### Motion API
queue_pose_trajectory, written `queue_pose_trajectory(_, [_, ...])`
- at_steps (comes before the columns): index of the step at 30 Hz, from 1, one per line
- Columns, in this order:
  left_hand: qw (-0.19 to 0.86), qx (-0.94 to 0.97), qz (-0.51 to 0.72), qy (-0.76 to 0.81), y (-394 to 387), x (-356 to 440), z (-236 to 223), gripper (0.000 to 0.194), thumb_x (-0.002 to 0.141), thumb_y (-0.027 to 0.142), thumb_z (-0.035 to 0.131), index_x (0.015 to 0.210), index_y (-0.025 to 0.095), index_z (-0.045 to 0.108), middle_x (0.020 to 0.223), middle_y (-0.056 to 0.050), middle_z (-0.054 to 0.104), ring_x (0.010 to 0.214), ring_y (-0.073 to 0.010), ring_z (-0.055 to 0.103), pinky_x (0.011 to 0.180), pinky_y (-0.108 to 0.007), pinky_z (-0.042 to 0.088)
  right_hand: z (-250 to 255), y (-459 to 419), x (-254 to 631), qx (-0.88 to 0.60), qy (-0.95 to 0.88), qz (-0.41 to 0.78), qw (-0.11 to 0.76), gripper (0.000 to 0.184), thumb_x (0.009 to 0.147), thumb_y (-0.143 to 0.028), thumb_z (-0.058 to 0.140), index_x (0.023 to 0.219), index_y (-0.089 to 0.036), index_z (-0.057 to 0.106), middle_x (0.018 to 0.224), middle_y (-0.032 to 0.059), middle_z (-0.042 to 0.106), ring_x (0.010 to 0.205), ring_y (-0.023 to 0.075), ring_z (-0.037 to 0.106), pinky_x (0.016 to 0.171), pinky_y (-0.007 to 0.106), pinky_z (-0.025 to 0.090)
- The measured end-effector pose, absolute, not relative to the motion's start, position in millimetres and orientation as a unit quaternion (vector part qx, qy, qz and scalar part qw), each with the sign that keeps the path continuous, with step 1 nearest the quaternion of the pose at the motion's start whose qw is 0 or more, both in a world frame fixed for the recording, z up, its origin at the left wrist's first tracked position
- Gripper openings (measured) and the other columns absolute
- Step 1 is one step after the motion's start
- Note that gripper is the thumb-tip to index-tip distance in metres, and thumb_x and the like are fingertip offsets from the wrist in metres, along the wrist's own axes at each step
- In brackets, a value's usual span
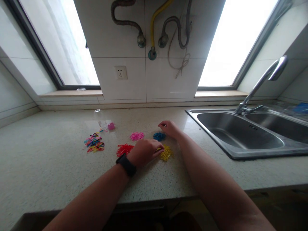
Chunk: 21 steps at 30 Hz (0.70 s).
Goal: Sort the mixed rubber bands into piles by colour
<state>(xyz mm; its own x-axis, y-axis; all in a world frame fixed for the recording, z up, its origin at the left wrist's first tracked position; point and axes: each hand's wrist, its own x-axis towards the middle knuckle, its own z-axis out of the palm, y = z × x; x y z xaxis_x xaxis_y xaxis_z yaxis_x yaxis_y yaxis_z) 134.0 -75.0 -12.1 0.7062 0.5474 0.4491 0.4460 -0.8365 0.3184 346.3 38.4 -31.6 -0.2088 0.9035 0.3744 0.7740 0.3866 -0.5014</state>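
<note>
My left hand (145, 150), with a black band on its wrist, reaches over the counter, its fingers pinched at the edge of a pile of yellow rubber bands (166, 153). Whatever lies between those fingertips is too small to make out. Just behind a pile of blue rubber bands (159, 136), my right hand (169, 128) is closed in a pinch, its contents hidden. Red rubber bands (124, 149) lie beside my left wrist, partly covered by the hand. Pink rubber bands (137, 136) sit behind it. Farther left is a heap of mixed-colour rubber bands (94, 142).
Behind the mixed heap are a clear plastic container (100, 120) and a small pink object (111, 125). A steel double sink (231, 154) with a faucet (262, 80) is set into the speckled counter (55, 160) at right. A tiled wall with pipes (152, 35) rises behind.
</note>
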Motion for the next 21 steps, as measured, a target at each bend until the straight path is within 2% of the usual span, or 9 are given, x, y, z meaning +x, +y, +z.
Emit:
queue_pose_trajectory(10, [0.078, 0.923, 0.270, 0.263, -76, 128, -7, 0.023, 0.095, 0.033, 0.056, 0.099, 0.022, 0.076, 0.087, -0.008, 0.074, 0.073, -0.0183, 0.065, 0.065, -0.027, 0.041, -29, 36, 345, -0.547, -0.771, 0.099, 0.310, 0.023, 0.087, -0.027, 0.059, 0.096, -0.021, 0.080, 0.090, 0.0042, 0.078, 0.077, 0.0164, 0.068, 0.071, 0.024, 0.048])
queue_pose_trajectory(21, [0.115, 0.920, 0.285, 0.243, -88, 119, 5, 0.018, 0.093, 0.027, 0.058, 0.099, 0.022, 0.074, 0.083, -0.006, 0.074, 0.067, -0.0164, 0.062, 0.065, -0.027, 0.039, -32, 39, 349, -0.552, -0.758, 0.113, 0.328, 0.023, 0.087, -0.027, 0.059, 0.096, -0.021, 0.080, 0.090, 0.0041, 0.078, 0.078, 0.0169, 0.068, 0.074, 0.025, 0.048])
